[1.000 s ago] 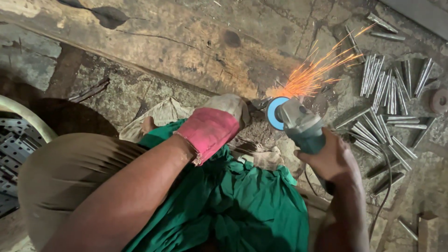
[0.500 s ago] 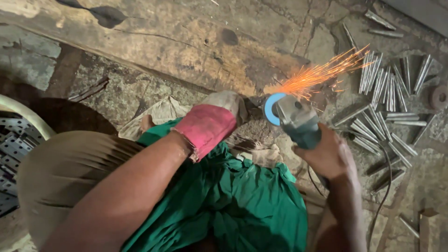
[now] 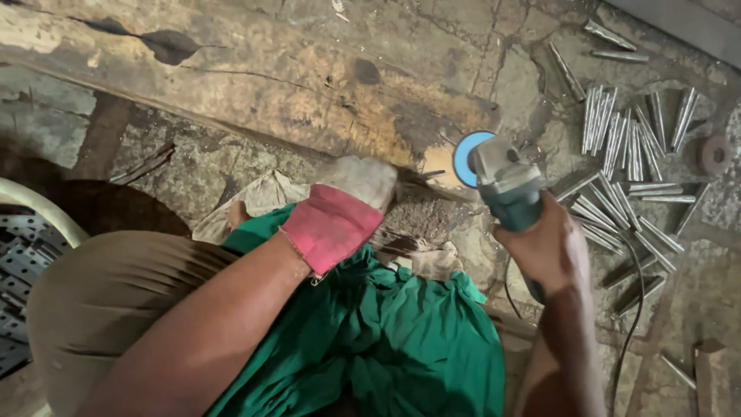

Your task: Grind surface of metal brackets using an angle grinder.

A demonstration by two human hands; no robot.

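My left hand (image 3: 345, 210) wears a grey work glove with a pink cuff and grips a thin metal piece (image 3: 423, 176) that pokes out to the right of the fingers. My right hand (image 3: 545, 249), bare, holds the body of a teal angle grinder (image 3: 503, 184). Its blue disc (image 3: 465, 157) hangs just right of the metal piece's tip, and no sparks show. A green cloth (image 3: 386, 340) covers my lap below both hands.
Several cut pointed metal rods (image 3: 627, 166) lie scattered on the cracked stone floor at the right. A worn grinding disc (image 3: 715, 154) lies at the far right. A long wooden beam (image 3: 231, 85) crosses the top. Perforated metal plates (image 3: 19, 262) sit at the left edge.
The stream of orange sparks seen in both earlier frames has stopped. The grinder has lifted slightly off the metal piece. My left hand has stayed in place.
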